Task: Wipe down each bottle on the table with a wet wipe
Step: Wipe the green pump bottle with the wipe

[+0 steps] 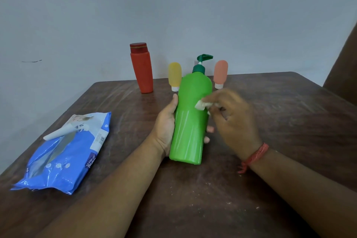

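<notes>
The glossy green pump bottle is gripped by the left hand while the right hand pinches a crumpled wet wipe against it. On the worktop, the blue wipes pack lies with its flap lifted.

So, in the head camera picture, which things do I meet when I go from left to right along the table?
Wipes packet → red bottle → yellow tube → green pump bottle, held by the left hand → pink tube.

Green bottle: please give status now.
Left hand grips green bottle. Right hand fingers pinch wet wipe against it. Nothing in the way.
</notes>
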Demonstrator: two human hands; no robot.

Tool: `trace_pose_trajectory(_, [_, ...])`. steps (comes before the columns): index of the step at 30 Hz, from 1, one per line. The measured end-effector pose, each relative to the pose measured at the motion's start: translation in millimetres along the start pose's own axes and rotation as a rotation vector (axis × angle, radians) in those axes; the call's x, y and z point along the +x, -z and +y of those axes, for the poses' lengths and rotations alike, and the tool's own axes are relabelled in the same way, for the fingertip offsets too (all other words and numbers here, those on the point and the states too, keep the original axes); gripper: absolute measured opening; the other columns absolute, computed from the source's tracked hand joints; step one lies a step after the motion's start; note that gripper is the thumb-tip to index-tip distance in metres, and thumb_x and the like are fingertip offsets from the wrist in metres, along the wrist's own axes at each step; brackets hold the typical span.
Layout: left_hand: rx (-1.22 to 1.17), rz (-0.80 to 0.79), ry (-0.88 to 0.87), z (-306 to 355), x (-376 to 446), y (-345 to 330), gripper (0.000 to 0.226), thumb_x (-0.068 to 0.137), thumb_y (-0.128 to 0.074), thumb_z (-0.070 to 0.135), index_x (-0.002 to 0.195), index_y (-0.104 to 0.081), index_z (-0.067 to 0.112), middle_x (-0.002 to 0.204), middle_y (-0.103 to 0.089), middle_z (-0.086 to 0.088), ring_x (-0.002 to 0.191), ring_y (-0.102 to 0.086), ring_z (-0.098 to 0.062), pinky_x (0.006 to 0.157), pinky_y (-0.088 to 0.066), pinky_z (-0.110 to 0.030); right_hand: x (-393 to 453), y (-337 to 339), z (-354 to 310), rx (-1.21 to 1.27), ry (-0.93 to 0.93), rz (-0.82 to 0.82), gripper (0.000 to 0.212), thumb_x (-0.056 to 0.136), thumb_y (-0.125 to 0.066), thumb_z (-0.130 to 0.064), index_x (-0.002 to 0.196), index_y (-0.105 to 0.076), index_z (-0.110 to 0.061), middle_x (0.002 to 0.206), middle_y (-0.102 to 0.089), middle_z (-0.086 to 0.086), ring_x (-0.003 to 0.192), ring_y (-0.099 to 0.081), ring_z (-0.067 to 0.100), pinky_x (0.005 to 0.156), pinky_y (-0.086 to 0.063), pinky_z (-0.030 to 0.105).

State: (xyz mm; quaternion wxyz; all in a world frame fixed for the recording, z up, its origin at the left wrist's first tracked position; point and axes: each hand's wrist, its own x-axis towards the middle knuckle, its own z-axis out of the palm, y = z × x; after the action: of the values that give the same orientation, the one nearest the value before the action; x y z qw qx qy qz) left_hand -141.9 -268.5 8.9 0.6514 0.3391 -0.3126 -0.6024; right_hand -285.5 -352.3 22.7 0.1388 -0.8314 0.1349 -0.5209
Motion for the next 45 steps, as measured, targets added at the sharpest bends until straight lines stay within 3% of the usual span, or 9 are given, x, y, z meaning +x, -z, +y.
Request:
trace_pose_trajectory(6, [-0.049,0.071,-0.038,1.8,-0.1,-0.3,0.075,0.1,-0.027,0.066,0.116,-0.073,0.008,0.104,-0.07,-0.021,0.078,-0.069,-0.037,0.063,-0.06,-0.047,-7.8,-2.3,2.5,-0.155,0.213,-0.155,0.029,0.097,-0.049,-0.009,0.114,-0.073,-0.008,0.114,-0.06,0.011,0.102,-0.058,0.025,0.087,-0.05,0.024])
trace_pose_trajectory(10, [-0.022,0.049,0.0,1.5,-0.7,-0.7,0.076,0.099,-0.027,0.067,0.122,-0.069,0.008,0.114,-0.069,-0.022,0.084,-0.069,-0.038,0.065,-0.061,-0.049,-11.7,8.7,16.6,-0.248,0.388,-0.284,0.019,0.103,-0.051,-0.038,0.104,-0.069,-0.039,0.107,-0.065,-0.016,0.102,-0.064,0.019,0.09,-0.055,0.044])
trace_pose_trajectory(16, [-0.004,-0.019,0.012,-3.1,1.4,-3.5,0.079,0.1,-0.021,0.067,0.121,-0.07,0.009,0.111,-0.068,-0.021,0.081,-0.068,-0.04,0.068,-0.061,-0.049,-2.2,21.1,22.5,-0.177,0.213,-0.162,0.027,0.094,-0.063,-0.003,0.12,-0.069,-0.01,0.096,-0.065,0.005,0.088,-0.061,0.021,0.079,-0.048,0.03])
trace_pose_trajectory(24, [0.055,-0.06,0.012,-7.8,2.7,-4.9,0.081,0.099,-0.022,0.067,0.13,-0.06,0.002,0.113,-0.066,-0.023,0.079,-0.068,-0.04,0.067,-0.06,-0.048,-2.4,23.1,32.3,-0.074,0.096,-0.078,0.017,0.09,-0.068,0.0,0.105,-0.072,-0.006,0.093,-0.065,0.008,0.084,-0.06,0.015,0.076,-0.049,0.026])
trace_pose_trajectory(28, [0.033,-0.067,-0.003,-9.1,2.4,-6.6,0.082,0.099,-0.019,0.068,0.123,-0.064,0.004,0.101,-0.066,-0.023,0.076,-0.065,-0.036,0.067,-0.058,-0.046,-11.7,24.2,24.1,-0.022,0.261,-0.205,0.015,0.093,-0.064,0.0,0.105,-0.072,-0.002,0.096,-0.065,0.007,0.089,-0.061,0.015,0.082,-0.047,0.022])
trace_pose_trajectory(32, [0.043,-0.044,-0.017,-10.7,2.1,-10.4,0.081,0.099,-0.02,0.068,0.124,-0.065,0.006,0.107,-0.067,-0.021,0.076,-0.067,-0.036,0.067,-0.059,-0.047,-3.5,23.1,28.4,-0.018,0.091,-0.087,0.022,0.091,-0.067,0.0,0.111,-0.07,-0.007,0.103,-0.066,0.007,0.094,-0.062,0.015,0.084,-0.049,0.021])
trace_pose_trajectory(37, [0.03,-0.023,-0.04,-11.2,0.8,-12.3,0.08,0.1,-0.02,0.068,0.116,-0.074,0.01,0.106,-0.068,-0.021,0.083,-0.065,-0.034,0.07,-0.058,-0.046,-9.9,24.3,22.0,-0.032,0.286,-0.217,0.021,0.094,-0.063,-0.006,0.113,-0.072,-0.006,0.105,-0.065,0.005,0.096,-0.06,0.016,0.089,-0.048,0.025])
trace_pose_trajectory(40, [0.086,-0.074,-0.034,-12.9,1.6,-10.8,0.08,0.1,-0.021,0.067,0.131,-0.061,0.005,0.112,-0.063,-0.022,0.085,-0.063,-0.034,0.074,-0.056,-0.046,-3.2,25.7,31.1,-0.025,0.073,-0.093,0.026,0.092,-0.066,-0.006,0.117,-0.069,-0.01,0.107,-0.066,0.003,0.1,-0.062,0.015,0.089,-0.05,0.032])
trace_pose_trajectory(45, [0.068,-0.096,-0.028,-11.7,-1.1,-6.1,0.078,0.098,-0.025,0.067,0.127,-0.064,0.007,0.108,-0.067,-0.02,0.082,-0.067,-0.035,0.071,-0.059,-0.045,-9.8,26.7,22.1,-0.007,0.158,-0.116,0.015,0.089,-0.068,0.001,0.103,-0.069,-0.004,0.1,-0.065,0.005,0.092,-0.059,0.011,0.083,-0.046,0.018])
